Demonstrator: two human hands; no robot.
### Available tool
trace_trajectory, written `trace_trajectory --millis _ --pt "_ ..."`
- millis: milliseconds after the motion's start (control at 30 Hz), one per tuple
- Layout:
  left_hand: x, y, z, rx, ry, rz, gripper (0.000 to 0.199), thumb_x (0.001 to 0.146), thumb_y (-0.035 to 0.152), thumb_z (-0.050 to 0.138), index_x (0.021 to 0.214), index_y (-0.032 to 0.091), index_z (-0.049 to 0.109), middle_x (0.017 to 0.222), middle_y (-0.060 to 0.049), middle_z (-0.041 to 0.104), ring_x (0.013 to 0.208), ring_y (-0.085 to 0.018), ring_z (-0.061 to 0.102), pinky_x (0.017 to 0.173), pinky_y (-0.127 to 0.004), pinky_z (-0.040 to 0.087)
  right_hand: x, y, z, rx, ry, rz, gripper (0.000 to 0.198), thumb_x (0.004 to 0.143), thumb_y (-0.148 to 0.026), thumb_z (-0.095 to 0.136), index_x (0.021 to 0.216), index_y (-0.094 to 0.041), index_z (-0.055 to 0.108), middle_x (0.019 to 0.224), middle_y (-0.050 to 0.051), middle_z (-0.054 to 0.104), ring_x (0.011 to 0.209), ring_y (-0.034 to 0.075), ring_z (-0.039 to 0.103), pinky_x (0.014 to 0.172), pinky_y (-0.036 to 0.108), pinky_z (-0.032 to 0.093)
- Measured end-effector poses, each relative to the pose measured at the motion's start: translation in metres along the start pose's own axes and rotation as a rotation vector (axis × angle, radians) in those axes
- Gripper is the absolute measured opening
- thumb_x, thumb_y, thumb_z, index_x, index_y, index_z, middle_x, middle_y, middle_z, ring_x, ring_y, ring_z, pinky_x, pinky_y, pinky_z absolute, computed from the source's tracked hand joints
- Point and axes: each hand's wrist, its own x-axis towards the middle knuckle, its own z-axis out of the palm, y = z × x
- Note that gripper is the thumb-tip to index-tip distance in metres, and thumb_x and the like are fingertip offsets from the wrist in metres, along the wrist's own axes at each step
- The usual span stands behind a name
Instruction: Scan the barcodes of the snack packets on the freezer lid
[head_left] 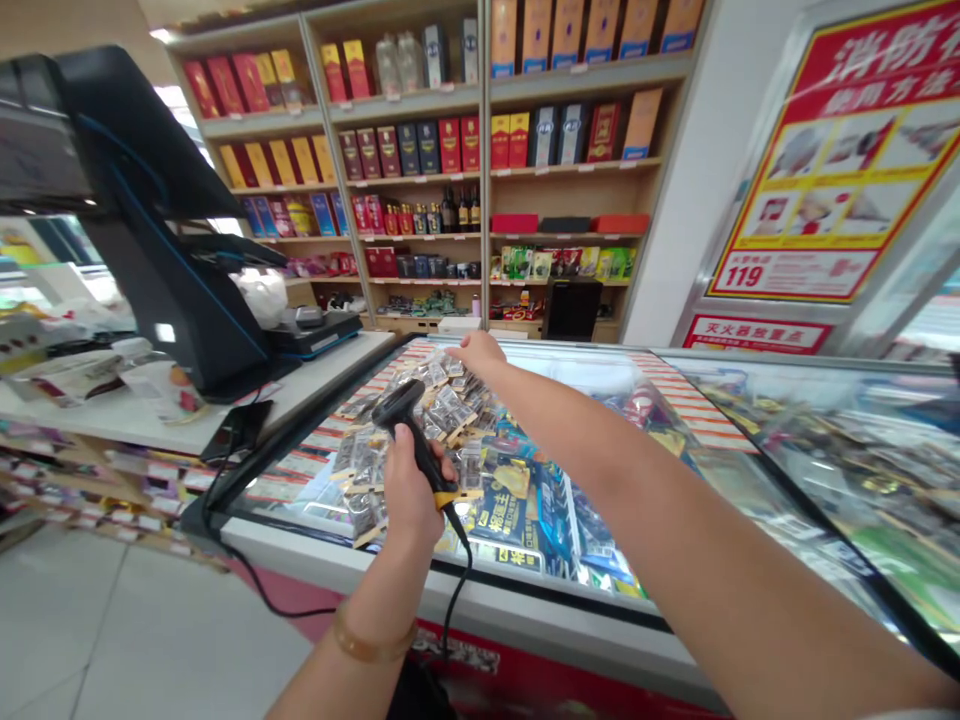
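Note:
My left hand point(412, 485) is wrapped round the handle of a black barcode scanner point(401, 400), its head tilted up and its cord hanging from the yellow-ringed base. Beyond it, a heap of small clear packets point(450, 410) with dark contents and tan strips lies on the glass top of a chest freezer point(600, 612). My right arm stretches across to the far end of this heap. There my right hand point(482, 353) is closed in a pinch at the edge of a small clear packet point(441, 362); the fingertips are partly hidden.
A counter point(360, 352) on the left carries a black point-of-sale terminal point(157, 230) and a phone point(238, 430). The scanner's cord point(270, 608) loops along the freezer's front. Behind stand shelves point(409, 185) of boxes and bottles. Another freezer point(817, 440) adjoins on the right.

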Motion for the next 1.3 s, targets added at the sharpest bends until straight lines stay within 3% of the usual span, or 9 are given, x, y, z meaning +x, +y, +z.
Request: trace_trajectory --millis 167,333,600,800,900,1000,1100,1200,1300 --pt "-0.012 -0.023 0.033 -0.006 -0.045 -0.055 0.061 0.072 0.075 0.071 0.089 0.023 0.045 0.061 0.008 0.055 0.039 -0.007 0.048 0.039 -0.020 0.036 -0.018 0.063 -0.031 -0.060 0.114 0.051 0.026 0.095 -0.042 0.061 0.100 -0.021 0.074 0.110 0.006 0.077 0.106 0.022 0.069 0.085 0.028 0.049" --pt "-0.023 -0.056 0.082 0.054 -0.192 -0.119 0.056 0.077 0.073 0.066 0.090 0.024 0.045 0.060 0.008 0.056 0.038 -0.009 0.048 0.038 -0.022 0.036 -0.067 0.183 -0.083 -0.154 0.157 0.191 0.025 0.096 -0.030 0.054 0.103 -0.020 0.075 0.111 0.007 0.077 0.104 0.022 0.069 0.085 0.028 0.048" --pt "-0.031 -0.111 0.164 0.175 -0.477 -0.196 0.055 0.076 0.073 0.066 0.085 0.024 0.045 0.059 0.008 0.054 0.037 -0.009 0.048 0.037 -0.023 0.036 -0.179 0.365 -0.213 -0.386 0.292 0.531 0.032 0.096 -0.028 0.050 0.106 -0.017 0.078 0.106 0.011 0.078 0.099 0.024 0.071 0.080 0.028 0.048" --pt "-0.036 -0.146 0.170 0.289 -0.610 -0.211 0.055 0.075 0.073 0.067 0.087 0.023 0.048 0.059 0.007 0.056 0.035 -0.009 0.047 0.035 -0.023 0.033 -0.269 0.452 -0.311 -0.506 0.350 0.717 0.032 0.090 -0.043 0.067 0.104 -0.016 0.077 0.101 0.013 0.077 0.090 0.025 0.070 0.072 0.029 0.046" --pt "-0.035 -0.151 0.162 0.312 -0.627 -0.238 0.055 0.076 0.072 0.068 0.086 0.023 0.047 0.060 0.007 0.056 0.037 -0.009 0.048 0.037 -0.022 0.035 -0.302 0.476 -0.339 -0.498 0.266 0.781 0.043 0.075 -0.044 0.084 0.103 -0.014 0.074 0.095 0.013 0.075 0.078 0.022 0.067 0.067 0.029 0.044" --pt "-0.034 -0.150 0.158 0.315 -0.627 -0.225 0.054 0.077 0.071 0.068 0.087 0.023 0.046 0.060 0.007 0.057 0.038 -0.009 0.049 0.037 -0.022 0.035 -0.320 0.481 -0.350 -0.419 0.107 0.828 0.030 0.078 -0.042 0.082 0.088 -0.015 0.073 0.079 0.010 0.072 0.066 0.019 0.062 0.063 0.030 0.040" --pt "-0.033 -0.148 0.156 0.325 -0.627 -0.225 0.055 0.077 0.072 0.068 0.087 0.023 0.046 0.061 0.006 0.058 0.038 -0.010 0.049 0.036 -0.022 0.035 -0.322 0.470 -0.352 -0.426 0.047 0.818 0.016 0.083 -0.032 0.076 0.081 -0.017 0.070 0.072 0.007 0.070 0.060 0.017 0.058 0.062 0.031 0.037" --pt "-0.033 -0.148 0.154 0.319 -0.624 -0.232 0.056 0.076 0.074 0.067 0.087 0.022 0.047 0.059 0.007 0.057 0.037 -0.009 0.048 0.037 -0.022 0.035 -0.313 0.451 -0.352 -0.548 0.079 0.776 0.006 0.085 -0.022 0.067 0.086 -0.016 0.069 0.071 0.009 0.068 0.058 0.017 0.055 0.061 0.031 0.034" --pt "-0.032 -0.148 0.152 0.320 -0.626 -0.226 0.057 0.075 0.075 0.066 0.087 0.022 0.047 0.058 0.007 0.056 0.037 -0.009 0.048 0.036 -0.022 0.035 -0.292 0.427 -0.341 -0.619 0.229 0.711 0.018 0.088 -0.029 0.062 0.096 -0.014 0.067 0.076 0.012 0.067 0.061 0.019 0.054 0.061 0.031 0.033"
